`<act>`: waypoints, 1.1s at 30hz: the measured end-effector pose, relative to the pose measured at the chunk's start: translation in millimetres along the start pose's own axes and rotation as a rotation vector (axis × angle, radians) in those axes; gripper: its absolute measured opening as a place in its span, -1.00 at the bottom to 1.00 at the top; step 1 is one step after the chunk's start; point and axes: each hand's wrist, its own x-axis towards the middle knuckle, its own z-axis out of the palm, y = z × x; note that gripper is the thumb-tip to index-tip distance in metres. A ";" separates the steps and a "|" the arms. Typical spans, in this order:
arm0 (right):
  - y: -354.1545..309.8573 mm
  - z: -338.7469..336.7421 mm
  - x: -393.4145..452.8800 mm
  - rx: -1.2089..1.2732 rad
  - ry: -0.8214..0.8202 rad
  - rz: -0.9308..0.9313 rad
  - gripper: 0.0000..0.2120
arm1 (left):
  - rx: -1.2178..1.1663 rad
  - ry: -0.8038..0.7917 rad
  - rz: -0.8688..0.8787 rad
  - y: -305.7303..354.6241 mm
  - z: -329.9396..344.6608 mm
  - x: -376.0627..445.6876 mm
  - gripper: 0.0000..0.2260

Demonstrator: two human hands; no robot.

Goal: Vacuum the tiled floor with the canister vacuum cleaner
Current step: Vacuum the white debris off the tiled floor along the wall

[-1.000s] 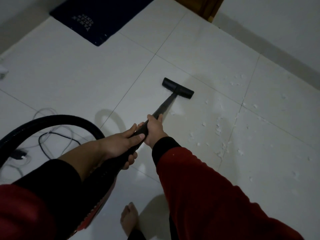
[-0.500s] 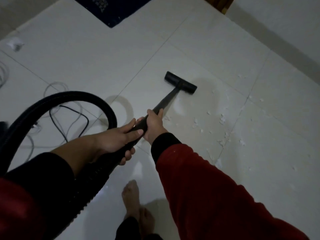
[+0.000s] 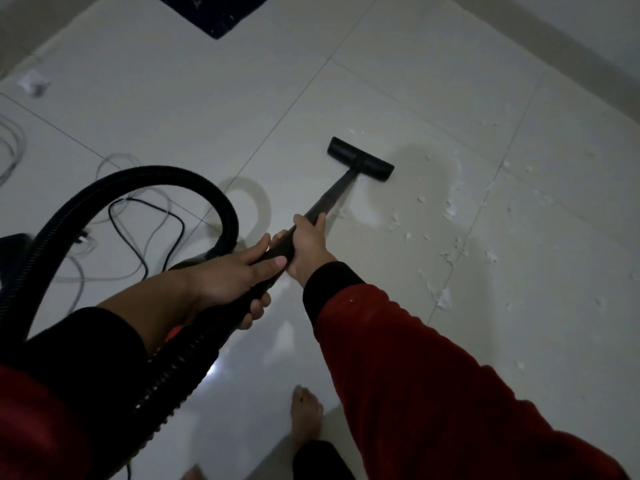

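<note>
Both of my hands hold the black vacuum wand (image 3: 330, 195). My right hand (image 3: 310, 245) grips it higher up the tube, and my left hand (image 3: 239, 277) grips the end where the ribbed hose (image 3: 166, 174) joins. The flat black floor nozzle (image 3: 360, 159) rests on the white tiled floor (image 3: 207, 109), just left of scattered white paper scraps (image 3: 453, 209). The hose loops up and left toward the canister (image 3: 14, 247), which shows only as a dark edge at the far left.
Black and white cables (image 3: 145, 233) lie coiled on the tiles at the left. A dark blue mat (image 3: 221, 12) sits at the top edge. A wall base (image 3: 568, 53) runs along the upper right. My bare foot (image 3: 306, 415) stands near the bottom centre.
The view has tipped down and the mat has slid toward the top edge. The hose loop has swung right. The nozzle sits a little nearer the paper scraps. Both hands keep their grip.
</note>
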 end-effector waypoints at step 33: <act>279.9 13.3 -125.8 0.231 0.031 -0.107 -0.36 | 0.210 -0.120 -0.031 -212.2 -122.3 -152.4 -0.52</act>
